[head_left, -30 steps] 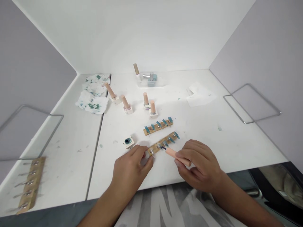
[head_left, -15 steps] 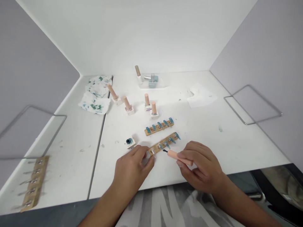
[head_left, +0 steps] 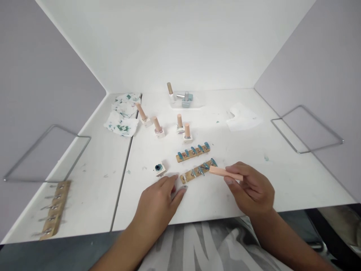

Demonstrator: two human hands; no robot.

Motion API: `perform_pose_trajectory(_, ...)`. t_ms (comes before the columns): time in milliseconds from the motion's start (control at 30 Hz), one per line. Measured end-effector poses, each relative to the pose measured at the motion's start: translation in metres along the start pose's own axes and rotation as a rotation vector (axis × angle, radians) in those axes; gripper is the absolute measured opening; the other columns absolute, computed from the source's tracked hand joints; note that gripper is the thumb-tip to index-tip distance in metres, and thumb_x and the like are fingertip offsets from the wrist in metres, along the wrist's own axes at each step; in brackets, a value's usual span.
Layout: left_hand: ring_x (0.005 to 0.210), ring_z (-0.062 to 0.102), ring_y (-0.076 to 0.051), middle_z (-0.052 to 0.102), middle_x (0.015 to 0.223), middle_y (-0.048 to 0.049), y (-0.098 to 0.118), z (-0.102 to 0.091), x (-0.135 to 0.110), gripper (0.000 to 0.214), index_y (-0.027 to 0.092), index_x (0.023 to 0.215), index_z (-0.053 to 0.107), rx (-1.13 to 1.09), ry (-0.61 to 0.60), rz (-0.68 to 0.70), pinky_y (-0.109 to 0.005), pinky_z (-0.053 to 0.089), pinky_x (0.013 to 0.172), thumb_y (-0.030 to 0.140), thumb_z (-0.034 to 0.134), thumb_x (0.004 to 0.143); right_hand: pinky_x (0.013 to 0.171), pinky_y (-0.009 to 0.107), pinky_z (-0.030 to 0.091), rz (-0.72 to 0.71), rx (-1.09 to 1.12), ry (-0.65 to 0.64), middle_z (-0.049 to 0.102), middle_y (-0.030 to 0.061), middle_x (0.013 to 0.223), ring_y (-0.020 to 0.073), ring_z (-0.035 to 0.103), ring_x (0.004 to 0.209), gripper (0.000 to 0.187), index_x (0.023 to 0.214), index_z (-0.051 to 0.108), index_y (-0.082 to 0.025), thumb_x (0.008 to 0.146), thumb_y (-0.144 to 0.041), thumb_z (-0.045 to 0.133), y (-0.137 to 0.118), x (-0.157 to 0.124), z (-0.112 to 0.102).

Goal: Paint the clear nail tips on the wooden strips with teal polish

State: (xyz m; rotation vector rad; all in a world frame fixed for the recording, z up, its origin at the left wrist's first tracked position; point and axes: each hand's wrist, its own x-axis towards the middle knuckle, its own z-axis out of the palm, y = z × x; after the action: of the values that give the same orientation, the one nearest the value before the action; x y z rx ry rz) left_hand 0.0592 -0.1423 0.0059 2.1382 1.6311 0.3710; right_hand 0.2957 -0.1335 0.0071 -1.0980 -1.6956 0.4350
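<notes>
My right hand [head_left: 251, 186] pinches the peach cap of a nail polish brush [head_left: 222, 172]. Its dark bristles lie against a teal nail tip toward the right end of the lower wooden strip [head_left: 189, 178]. On that strip several nail tips are teal, while the leftmost looks clear. My left hand [head_left: 159, 197] rests on the table at the strip's left end, thumb and index finger apart; whether a fingertip touches the wood is hard to see. An uncapped polish bottle [head_left: 160, 170] with a dark teal mouth stands just beyond this hand. Behind lies another strip [head_left: 194, 153] of teal nail tips.
Several peach-capped polish bottles [head_left: 187, 135] stand farther back. A clear tray [head_left: 197, 104] holds more bottles near the back wall. Stained tissues [head_left: 122, 126] lie at left, white tissue [head_left: 244, 118] at right. Wire frames [head_left: 307, 130] flank the table; a strip of clear tips [head_left: 56, 209] sits at left.
My right hand has moved the brush right and away from me, from beside the strip's middle to a teal tip near its right end. My left fingers have loosened from the strip. The view has shifted slightly.
</notes>
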Motion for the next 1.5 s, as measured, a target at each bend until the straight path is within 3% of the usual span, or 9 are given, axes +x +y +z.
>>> perform_pose_trajectory(133, 0.059, 0.052, -0.015, 0.053, 0.069, 0.0012, -0.017, -0.023, -0.022, 0.02, 0.021, 0.085, 0.051, -0.102, 0.128, -0.112, -0.027, 0.044, 0.054, 0.041, 0.053, 0.082, 0.053, 0.024, 0.042, 0.105, 0.055, 0.066, 0.057, -0.0014, 0.071, 0.0107, 0.054, 0.061, 0.027, 0.096, 0.059, -0.021, 0.073, -0.006, 0.061, 0.006, -0.01, -0.005)
perform_pose_trajectory(233, 0.07, 0.054, -0.018, 0.055, 0.083, -0.0019, -0.033, -0.034, -0.023, 0.032, 0.022, 0.096, 0.049, -0.09, 0.261, -0.246, -0.032, 0.049, 0.063, 0.045, 0.059, 0.076, 0.052, 0.024, 0.044, 0.185, 0.083, 0.104, 0.059, -0.0016, 0.071, 0.011, 0.057, 0.06, 0.024, 0.094, 0.06, -0.022, 0.075, -0.008, 0.061, 0.008, -0.017, -0.005)
perform_pose_trajectory(333, 0.094, 0.055, -0.023, 0.053, 0.114, -0.0065, -0.04, -0.033, -0.009, 0.053, 0.025, 0.121, 0.044, -0.108, 0.17, -0.239, -0.037, 0.05, 0.079, 0.047, 0.06, 0.075, 0.053, 0.024, 0.048, 0.253, 0.108, 0.153, 0.063, -0.0015, 0.072, 0.0112, 0.06, 0.058, 0.021, 0.093, 0.061, -0.022, 0.075, -0.011, 0.062, 0.009, -0.021, -0.003)
perform_pose_trajectory(400, 0.1, 0.055, -0.025, 0.053, 0.117, -0.0072, -0.039, -0.029, 0.002, 0.058, 0.026, 0.127, 0.043, -0.091, 0.104, -0.235, -0.039, 0.049, 0.082, 0.049, 0.059, 0.075, 0.056, 0.025, 0.052, 0.275, 0.123, 0.172, 0.066, -0.0008, 0.072, 0.0122, 0.063, 0.06, 0.02, 0.094, 0.062, -0.021, 0.076, -0.012, 0.062, 0.01, -0.023, -0.002)
perform_pose_trajectory(667, 0.091, 0.058, -0.024, 0.063, 0.099, -0.0058, -0.037, -0.025, 0.018, 0.029, 0.022, 0.102, 0.059, -0.052, 0.155, -0.226, -0.039, 0.048, 0.079, 0.041, 0.057, 0.08, 0.055, 0.028, 0.057, 0.259, 0.11, 0.112, 0.072, 0.0025, 0.073, 0.0159, 0.068, 0.061, 0.02, 0.098, 0.059, -0.02, 0.078, -0.014, 0.061, 0.012, -0.021, -0.007)
perform_pose_trajectory(800, 0.096, 0.06, -0.023, 0.064, 0.111, -0.0063, -0.035, -0.034, 0.013, 0.026, 0.022, 0.099, 0.058, -0.232, 0.186, -0.275, -0.032, 0.049, 0.073, 0.038, 0.06, 0.078, 0.054, 0.028, 0.056, 0.264, 0.175, 0.107, 0.072, 0.0039, 0.074, 0.016, 0.066, 0.06, 0.018, 0.096, 0.059, -0.02, 0.079, -0.015, 0.061, 0.01, -0.021, -0.006)
perform_pose_trajectory(1000, 0.091, 0.06, -0.019, 0.066, 0.104, -0.0031, -0.01, -0.068, 0.011, 0.02, 0.022, 0.094, 0.058, -0.315, 0.177, -0.063, -0.025, 0.047, 0.066, 0.025, 0.063, 0.075, 0.053, 0.028, 0.053, 0.294, 0.371, 0.092, 0.071, 0.0028, 0.076, 0.0139, 0.063, 0.059, 0.019, 0.101, 0.057, -0.022, 0.082, -0.018, 0.058, 0.012, -0.025, 0.0)
perform_pose_trajectory(1233, 0.069, 0.054, -0.013, 0.062, 0.082, 0.0021, 0.02, -0.1, 0.019, 0.035, 0.028, 0.102, 0.057, -0.344, 0.042, 0.375, -0.025, 0.044, 0.063, 0.012, 0.063, 0.072, 0.053, 0.027, 0.052, 0.241, 0.416, -0.034, 0.069, 0.0025, 0.079, 0.0119, 0.06, 0.056, 0.021, 0.106, 0.057, -0.023, 0.085, -0.024, 0.054, 0.002, -0.02, 0.002)
perform_pose_trajectory(1500, 0.065, 0.052, -0.015, 0.059, 0.072, 0.0002, 0.031, -0.104, 0.023, 0.019, 0.023, 0.089, 0.059, -0.284, -0.054, 0.38, -0.028, 0.043, 0.06, 0.014, 0.061, 0.072, 0.051, 0.025, 0.05, 0.18, 0.418, -0.064, 0.066, 0.0019, 0.08, 0.0123, 0.061, 0.06, 0.02, 0.105, 0.057, -0.025, 0.085, -0.026, 0.054, -0.006, -0.014, 0.005)
